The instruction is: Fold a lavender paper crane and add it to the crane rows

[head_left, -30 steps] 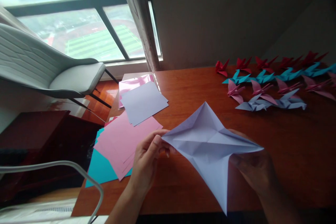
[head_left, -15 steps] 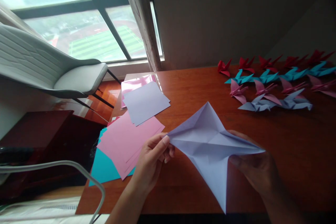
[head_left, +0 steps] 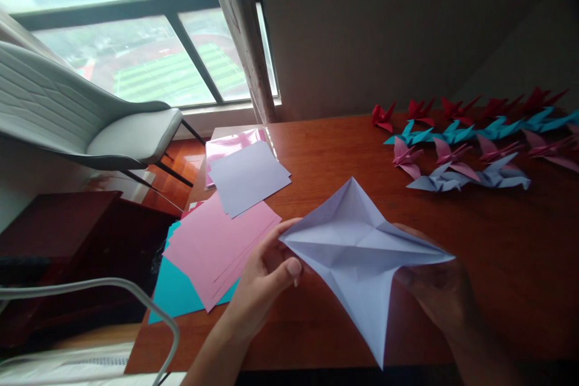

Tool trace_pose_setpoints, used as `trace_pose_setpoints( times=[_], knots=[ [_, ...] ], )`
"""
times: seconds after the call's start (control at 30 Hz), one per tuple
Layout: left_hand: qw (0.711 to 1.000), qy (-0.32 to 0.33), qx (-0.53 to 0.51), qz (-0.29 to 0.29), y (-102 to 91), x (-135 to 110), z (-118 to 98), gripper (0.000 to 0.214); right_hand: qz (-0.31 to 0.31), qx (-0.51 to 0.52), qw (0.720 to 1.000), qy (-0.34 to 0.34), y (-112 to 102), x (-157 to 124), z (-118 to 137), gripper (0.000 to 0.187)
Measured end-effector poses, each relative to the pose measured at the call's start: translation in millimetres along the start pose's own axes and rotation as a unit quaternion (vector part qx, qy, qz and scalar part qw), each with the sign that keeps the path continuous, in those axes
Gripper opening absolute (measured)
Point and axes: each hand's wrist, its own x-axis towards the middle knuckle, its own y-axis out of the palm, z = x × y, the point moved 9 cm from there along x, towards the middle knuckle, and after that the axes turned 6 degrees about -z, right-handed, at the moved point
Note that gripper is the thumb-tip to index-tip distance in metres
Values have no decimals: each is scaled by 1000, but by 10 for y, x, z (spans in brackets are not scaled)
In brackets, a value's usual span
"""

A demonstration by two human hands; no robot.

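A pale lavender sheet of origami paper [head_left: 362, 259], creased into a four-pointed star-like shape, is in front of me above the table. My right hand [head_left: 436, 289] grips its right point, thumb in front and fingers behind. At the left point, my left hand [head_left: 266, 271] has its thumb lifted clear of the paper, a gap showing between thumb and index finger. Its fingers reach behind the left edge, where they are partly hidden.
Pink sheets [head_left: 221, 247], lavender sheets [head_left: 251, 178] and turquoise sheets [head_left: 174, 292] lie on the wooden table [head_left: 316, 157] at left, by a shiny pink packet [head_left: 233, 145]. Rows of folded paper cranes [head_left: 452, 129] stand at back right. A chair [head_left: 136, 132] is beyond the left edge.
My left thumb has come off the paper's left point and dropped lower, while the fingers moved behind the edge. The right hand keeps its grip. The view has shifted slightly.
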Motion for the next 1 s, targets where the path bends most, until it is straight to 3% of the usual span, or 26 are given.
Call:
trace_pose_setpoints(
  times=[0.1, 0.33, 0.53, 0.73, 0.87, 1.0],
  knots=[
    [999, -4, -18, 47, 96, -28, -13, 67, 12, -4, 1000, 4, 1, 9, -7, 47],
    [999, 12, 13, 35, 83, -20, -29, 61, 39, 10, 999, 24, 94, -3, 20, 51],
    [1000, 12, 17, 17, 35, -23, 30, 20, 50, 7, 998, 30, 141, -23, 14, 46],
    [999, 30, 20, 13, 29, -27, -7, 20, 83, 31, 996, 18, 207, -19, 68, 60],
    [999, 38, 27, 18, 46, -32, -12, 19, 125, 80, 988, 52, 335, -47, 119, 78],
    [996, 58, 55, 32, 97, -33, -44, 26, 89, 143, 981, 92, 396, -30, 58, 82]
  ],
)
